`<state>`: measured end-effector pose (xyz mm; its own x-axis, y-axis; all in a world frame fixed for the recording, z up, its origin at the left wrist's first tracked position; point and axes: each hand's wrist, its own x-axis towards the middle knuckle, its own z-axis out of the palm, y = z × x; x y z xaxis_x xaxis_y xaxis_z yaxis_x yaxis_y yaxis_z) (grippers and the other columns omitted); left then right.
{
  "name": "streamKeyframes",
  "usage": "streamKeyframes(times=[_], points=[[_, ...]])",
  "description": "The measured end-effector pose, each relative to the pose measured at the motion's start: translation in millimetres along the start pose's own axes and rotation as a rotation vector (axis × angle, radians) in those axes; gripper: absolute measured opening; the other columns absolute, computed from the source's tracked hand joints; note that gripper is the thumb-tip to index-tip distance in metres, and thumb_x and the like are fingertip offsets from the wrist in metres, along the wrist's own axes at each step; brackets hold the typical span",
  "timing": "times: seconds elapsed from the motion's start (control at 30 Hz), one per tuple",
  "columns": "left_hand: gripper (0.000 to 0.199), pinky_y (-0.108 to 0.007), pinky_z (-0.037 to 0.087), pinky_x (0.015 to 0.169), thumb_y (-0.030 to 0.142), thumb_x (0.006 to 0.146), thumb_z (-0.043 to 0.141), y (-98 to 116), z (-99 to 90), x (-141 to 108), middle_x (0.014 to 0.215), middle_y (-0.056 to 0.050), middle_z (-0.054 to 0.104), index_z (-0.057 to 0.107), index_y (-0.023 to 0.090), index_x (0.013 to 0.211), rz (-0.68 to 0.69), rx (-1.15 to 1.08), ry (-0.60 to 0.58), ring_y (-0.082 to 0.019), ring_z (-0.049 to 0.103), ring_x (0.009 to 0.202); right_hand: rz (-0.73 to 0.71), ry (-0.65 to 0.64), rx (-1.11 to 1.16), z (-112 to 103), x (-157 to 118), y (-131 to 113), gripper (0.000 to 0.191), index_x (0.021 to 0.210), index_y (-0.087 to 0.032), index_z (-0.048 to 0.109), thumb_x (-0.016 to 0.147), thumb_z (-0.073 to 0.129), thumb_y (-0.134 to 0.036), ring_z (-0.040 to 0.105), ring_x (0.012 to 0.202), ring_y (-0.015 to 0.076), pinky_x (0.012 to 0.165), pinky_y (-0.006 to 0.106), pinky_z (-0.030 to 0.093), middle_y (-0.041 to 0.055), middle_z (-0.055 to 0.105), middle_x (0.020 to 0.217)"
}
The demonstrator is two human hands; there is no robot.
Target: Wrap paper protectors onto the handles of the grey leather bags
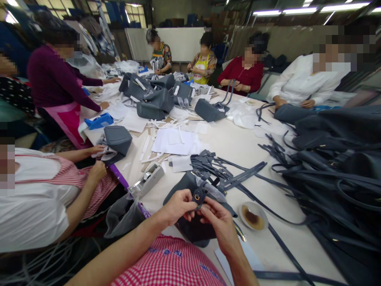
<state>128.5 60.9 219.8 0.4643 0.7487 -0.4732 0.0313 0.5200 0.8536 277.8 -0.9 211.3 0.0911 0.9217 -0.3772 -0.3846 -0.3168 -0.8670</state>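
Both hands meet over a dark grey handbag [178, 182] that stands at the table's near edge. Pinched between the fingers of my left hand [180, 204] is a short dark leather strap tab [199, 195] with a small gold-coloured metal piece. My right hand [216, 216] closes on the lower end of the same tab. Clear plastic film [218, 194] lies over part of the bag behind my fingers. Just beyond the bag is a pile of dark leather straps [208, 165]. The bag's lower part is partly hidden by my hands.
A tape dispenser [151, 176] sits left of the bag, a small dish [253, 216] with brown residue to the right. Dark bags with long straps [333, 159] heap up on the right. White paper [172, 141] lies ahead. Several people work around the table [238, 139].
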Motion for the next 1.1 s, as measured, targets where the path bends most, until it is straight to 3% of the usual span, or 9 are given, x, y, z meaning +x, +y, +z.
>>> streamKeyframes(times=[0.27, 0.43, 0.6, 0.73, 0.9, 1.1], points=[[0.026, -0.015, 0.039, 0.038, 0.023, 0.059, 0.067, -1, 0.4, 0, 0.049, 0.007, 0.055, 0.042, 0.019, 0.068, -0.029, -0.079, 0.013, -0.006, 0.05, 0.038, -0.139, 0.076, -0.118, 4, 3, 12, 0.042, 0.1, -0.022, 0.074, 0.063, 0.082, -0.039, 0.063, 0.071, 0.0188, 0.057, 0.029, 0.054, 0.0037, 0.072, 0.085], [0.027, -0.015, 0.038, 0.038, 0.025, 0.062, 0.069, -2, 5.0, 1, 0.047, 0.007, 0.053, 0.043, 0.018, 0.067, -0.011, -0.045, 0.021, -0.007, 0.05, 0.038, -0.068, 0.051, -0.056, 5, 4, 6, 0.048, 0.101, -0.02, 0.067, 0.061, 0.082, -0.042, 0.064, 0.065, 0.0177, 0.052, 0.027, 0.05, 0.003, 0.071, 0.077], [0.035, -0.017, 0.045, 0.046, 0.021, 0.056, 0.077, -3, 2.6, -3, 0.064, 0.004, 0.059, 0.052, 0.015, 0.08, -0.063, -0.252, -0.065, -0.007, 0.057, 0.049, -0.094, 0.052, -0.05, 6, 4, 7, 0.039, 0.089, -0.022, 0.057, 0.062, 0.08, -0.037, 0.06, 0.056, 0.0144, 0.05, 0.024, 0.047, -0.0015, 0.065, 0.066], [0.044, -0.018, 0.046, 0.046, 0.018, 0.051, 0.08, -4, -1.9, -5, 0.07, 0.003, 0.061, 0.053, 0.015, 0.085, -0.059, -0.33, 0.008, -0.008, 0.059, 0.051, -0.122, 0.054, -0.082, 7, 7, 16, 0.036, 0.086, -0.023, 0.052, 0.062, 0.078, -0.029, 0.061, 0.061, 0.0145, 0.056, 0.025, 0.048, -0.0024, 0.064, 0.069], [0.034, -0.017, 0.044, 0.046, 0.023, 0.056, 0.078, -8, -2.5, -4, 0.059, 0.004, 0.06, 0.054, 0.015, 0.078, 0.005, -0.265, 0.064, -0.009, 0.058, 0.049, -0.128, 0.021, -0.03, 3, 8, 17, 0.035, 0.086, -0.024, 0.049, 0.065, 0.076, -0.028, 0.054, 0.052, 0.0114, 0.049, 0.023, 0.044, -0.007, 0.056, 0.063], [0.028, -0.019, 0.045, 0.048, 0.033, 0.065, 0.074, 2, -0.6, -8, 0.057, 0.0, 0.064, 0.061, 0.013, 0.079, 0.137, -0.07, 0.02, -0.01, 0.059, 0.048, -0.056, -0.12, 0.139, -6, 3, 13, 0.032, 0.089, -0.024, 0.048, 0.071, 0.074, -0.028, 0.049, 0.049, 0.0089, 0.048, 0.021, 0.041, -0.0081, 0.056, 0.064]])
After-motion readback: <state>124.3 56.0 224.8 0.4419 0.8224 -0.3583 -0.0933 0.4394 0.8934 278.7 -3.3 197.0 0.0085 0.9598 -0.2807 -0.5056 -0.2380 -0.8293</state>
